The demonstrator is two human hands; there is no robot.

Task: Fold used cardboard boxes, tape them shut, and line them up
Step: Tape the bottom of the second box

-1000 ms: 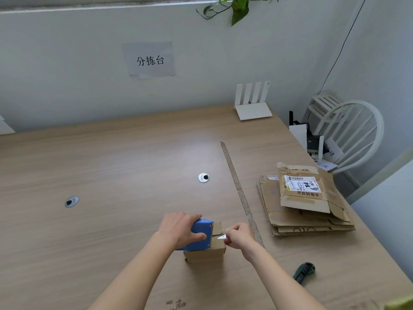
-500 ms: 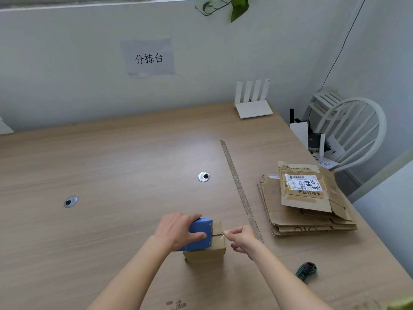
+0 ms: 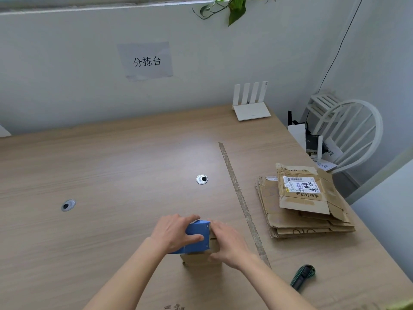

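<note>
Box point(image 3: 197, 258) is a small brown cardboard one, sitting near the front edge of the table point(image 3: 111, 164), mostly hidden under both hands. Left hand point(image 3: 176, 233) grips a blue tape dispenser point(image 3: 197, 237) on top of it. Right hand point(image 3: 228, 242) lies over the box's right side, fingers fairly straight, pressing down. Flattened boxes point(image 3: 301, 209) are stacked off to the right.

A light wood-grain table point(image 3: 111, 166) carries a small cardboard box point(image 3: 201, 258) near its front edge; a stack of flattened cardboard boxes point(image 3: 306, 211) right; a green utility knife point(image 3: 302, 277); a white router point(image 3: 251, 108) at the back; a long tape strip point(image 3: 242, 202); two cable grommets point(image 3: 201, 179).
</note>
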